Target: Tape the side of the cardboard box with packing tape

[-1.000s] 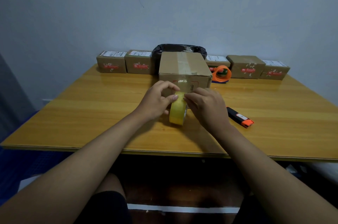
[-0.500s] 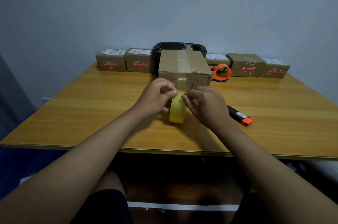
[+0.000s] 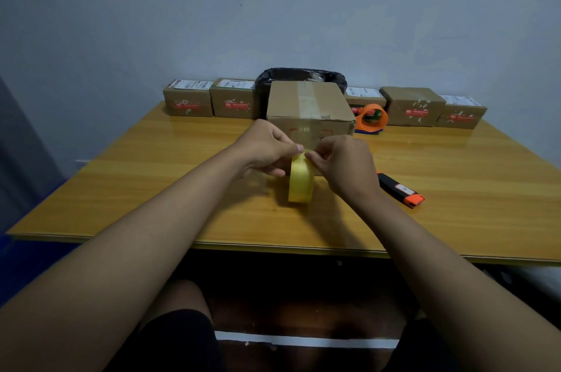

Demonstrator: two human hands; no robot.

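A yellow roll of packing tape stands on edge on the wooden table, just in front of the cardboard box. The box has clear tape along its top seam and down its near side. My left hand grips the roll from the left, thumb on its top. My right hand pinches at the top of the roll with its fingertips, where the tape end is. Both hands hide the lower part of the box's near side.
A black and orange utility knife lies to the right of my right hand. An orange tape dispenser sits beside the box. Several small labelled parcels line the back edge, with a black-lined bin behind the box.
My hands and the roll stay in much the same place. The fingertips of both hands have drawn closer together on top of the roll.
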